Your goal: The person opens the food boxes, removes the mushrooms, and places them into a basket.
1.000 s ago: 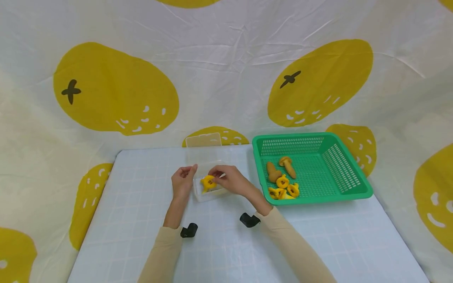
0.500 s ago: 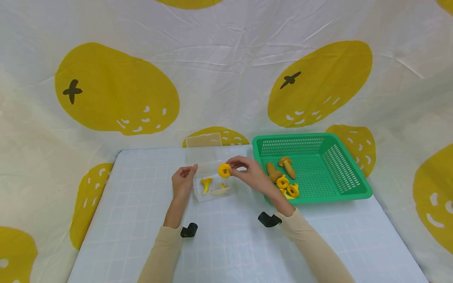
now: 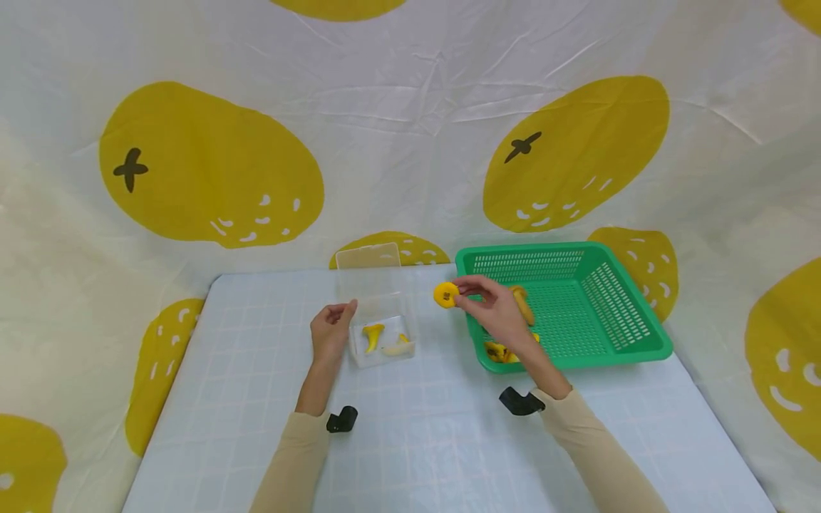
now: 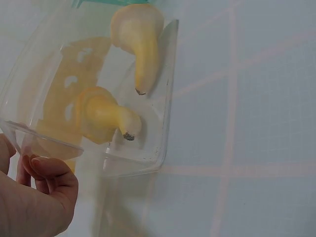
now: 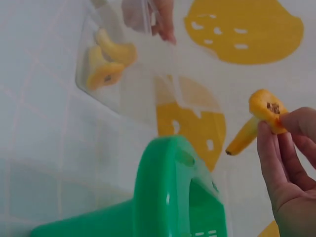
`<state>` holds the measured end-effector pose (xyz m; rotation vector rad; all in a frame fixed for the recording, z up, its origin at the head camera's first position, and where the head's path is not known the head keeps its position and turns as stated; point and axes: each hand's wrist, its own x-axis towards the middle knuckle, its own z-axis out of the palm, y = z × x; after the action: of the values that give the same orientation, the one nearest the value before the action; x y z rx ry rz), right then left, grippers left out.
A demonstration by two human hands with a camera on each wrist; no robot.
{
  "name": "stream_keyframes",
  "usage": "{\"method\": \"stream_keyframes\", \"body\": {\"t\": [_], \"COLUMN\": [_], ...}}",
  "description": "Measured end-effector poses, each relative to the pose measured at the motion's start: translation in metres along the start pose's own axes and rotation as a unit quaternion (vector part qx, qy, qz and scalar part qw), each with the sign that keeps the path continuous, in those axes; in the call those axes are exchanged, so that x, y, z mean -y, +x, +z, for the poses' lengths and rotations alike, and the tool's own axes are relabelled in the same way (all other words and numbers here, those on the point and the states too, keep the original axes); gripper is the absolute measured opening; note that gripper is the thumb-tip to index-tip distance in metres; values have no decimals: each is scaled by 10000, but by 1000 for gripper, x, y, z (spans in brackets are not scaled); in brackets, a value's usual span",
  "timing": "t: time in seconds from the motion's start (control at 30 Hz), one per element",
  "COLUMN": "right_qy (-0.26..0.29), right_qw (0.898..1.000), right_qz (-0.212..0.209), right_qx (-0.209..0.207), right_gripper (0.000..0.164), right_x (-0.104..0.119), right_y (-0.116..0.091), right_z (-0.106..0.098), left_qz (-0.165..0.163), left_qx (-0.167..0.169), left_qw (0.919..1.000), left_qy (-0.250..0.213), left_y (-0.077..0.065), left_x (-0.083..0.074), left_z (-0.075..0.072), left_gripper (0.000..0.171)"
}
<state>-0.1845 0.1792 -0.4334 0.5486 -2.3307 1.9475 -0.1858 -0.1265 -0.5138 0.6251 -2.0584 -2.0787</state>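
My right hand (image 3: 497, 310) pinches a yellow mushroom (image 3: 445, 295) by its cap, between thumb and fingers, up beside the basket's left rim. In the right wrist view the mushroom's (image 5: 266, 111) stem points down and left. A clear plastic box (image 3: 383, 359) stands on the table with its lid (image 3: 368, 267) raised at the back. Two yellow mushrooms, one left (image 3: 372, 336) and one right (image 3: 402, 338), lie inside it. My left hand (image 3: 330, 331) is at the box's left side, its thumb and curled fingers gripping the clear edge in the left wrist view (image 4: 44, 187).
The green basket (image 3: 577, 365) stands at the right of the table. Brown mushrooms (image 3: 522, 306) and several yellow mushrooms (image 3: 497, 351) lie in its left part, partly hidden by my right hand. A white sheet (image 3: 398, 142) with yellow fruit prints hangs behind the table.
My right hand has lifted the yellow mushroom out of the clear box and carried it right, toward the basket. My left hand has stayed at the box.
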Motion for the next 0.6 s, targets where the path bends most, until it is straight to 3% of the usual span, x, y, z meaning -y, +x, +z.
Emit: {"method": "stream_keyframes", "body": {"t": [0.4,0.6], "right_qy": [-212,-420], "right_qw": [9987,9969], "right_qz": [-218,-132], "right_qx": [-407,-653], "right_gripper": [28,27], "right_x": [-15,-26], "right_y": [-20,-32], "right_z": [-52,-79], "left_qz": [-31,63], "left_qx": [-88,-171], "left_qw": [9998,9997], "left_qy": [194,151], "left_y": [1,0], "left_x": [0,-1], "left_z": [1,2], "left_gripper": [38,33]}}
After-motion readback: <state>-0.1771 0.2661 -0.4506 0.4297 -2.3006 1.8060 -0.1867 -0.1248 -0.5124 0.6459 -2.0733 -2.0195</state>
